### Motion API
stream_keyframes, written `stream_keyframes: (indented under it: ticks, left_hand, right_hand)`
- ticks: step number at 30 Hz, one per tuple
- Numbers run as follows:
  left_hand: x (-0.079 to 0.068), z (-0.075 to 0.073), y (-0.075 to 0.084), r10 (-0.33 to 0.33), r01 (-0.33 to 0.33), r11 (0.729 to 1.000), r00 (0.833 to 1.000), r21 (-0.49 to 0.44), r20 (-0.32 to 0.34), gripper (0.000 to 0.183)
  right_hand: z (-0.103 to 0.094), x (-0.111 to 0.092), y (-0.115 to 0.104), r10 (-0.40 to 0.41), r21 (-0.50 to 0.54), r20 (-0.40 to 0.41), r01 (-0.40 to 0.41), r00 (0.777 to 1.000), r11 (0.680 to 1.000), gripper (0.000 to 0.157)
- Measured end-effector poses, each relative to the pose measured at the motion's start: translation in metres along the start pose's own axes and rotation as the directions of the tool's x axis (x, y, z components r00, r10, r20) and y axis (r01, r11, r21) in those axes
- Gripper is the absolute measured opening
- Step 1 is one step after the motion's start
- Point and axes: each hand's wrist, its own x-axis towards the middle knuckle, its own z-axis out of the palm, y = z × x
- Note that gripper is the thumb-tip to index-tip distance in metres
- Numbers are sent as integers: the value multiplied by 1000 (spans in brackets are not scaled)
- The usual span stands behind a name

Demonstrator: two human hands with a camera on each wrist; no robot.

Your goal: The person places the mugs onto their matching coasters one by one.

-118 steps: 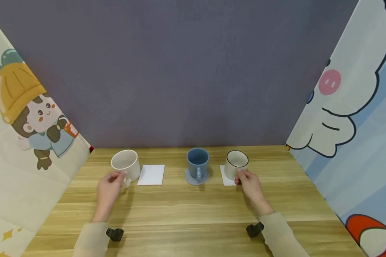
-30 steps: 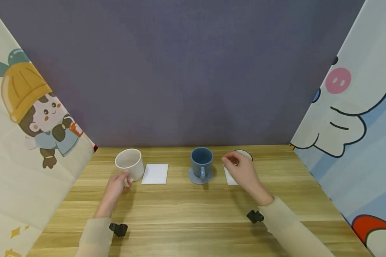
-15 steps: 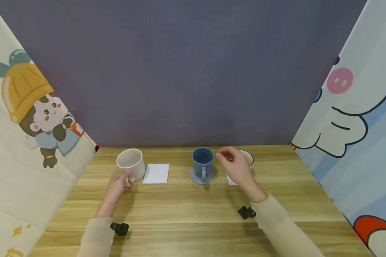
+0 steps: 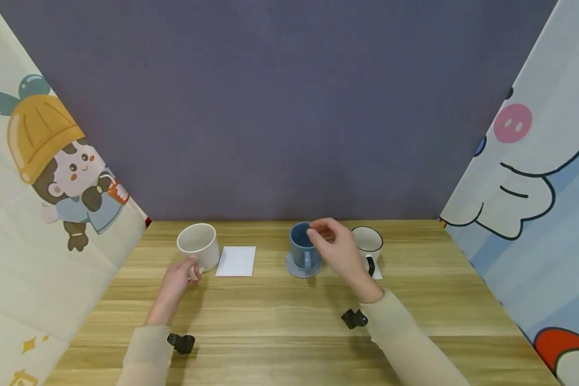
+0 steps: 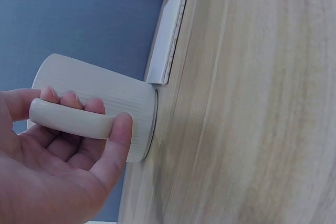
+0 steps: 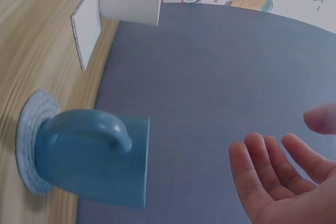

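Observation:
My left hand [image 4: 177, 279] grips the handle of a wide white mug [image 4: 200, 247]. In the left wrist view its fingers curl through the handle [image 5: 73, 120], and the mug's base is right at the wooden table. My right hand [image 4: 339, 251] holds nothing; its fingers are loosely bent in the air beside and above a blue mug [image 4: 299, 252], overlapping its rim in the head view. In the right wrist view the fingers [image 6: 262, 163] are apart from the blue mug's rim. That mug stands upright on a round grey-blue coaster [image 6: 26, 145], handle toward me.
A white square coaster [image 4: 236, 261] lies right of the white mug. At the right, a white mug with a black rim and black handle [image 4: 368, 241] stands on another white square coaster [image 4: 378, 273]. A grey wall panel [image 4: 289, 118] rises behind the wooden table [image 4: 270, 332].
My right hand has left the black-rimmed mug and moved left to the blue mug, uncovering the black handle. My left hand has closed round the white mug's handle; the mug stays put.

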Motion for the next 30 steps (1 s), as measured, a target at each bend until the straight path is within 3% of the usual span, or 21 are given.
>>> stream_keyframes:
  ticks: [3,17,30]
  left_hand:
    - [-5,0,7,-11,12,1000,1000,-14,8,44]
    - [-2,2,2,14,-14,1000,1000,-19,-10,43]
    - [-2,3,3,4,-4,1000,1000,-25,-13,42]
  right_hand:
    - [4,1,-1,5,12,2,-5,1000,1000,22]
    - [20,7,0,-2,6,10,2,1000,1000,25]
    - [38,13,-1,-13,31,14,13,1000,999,17]
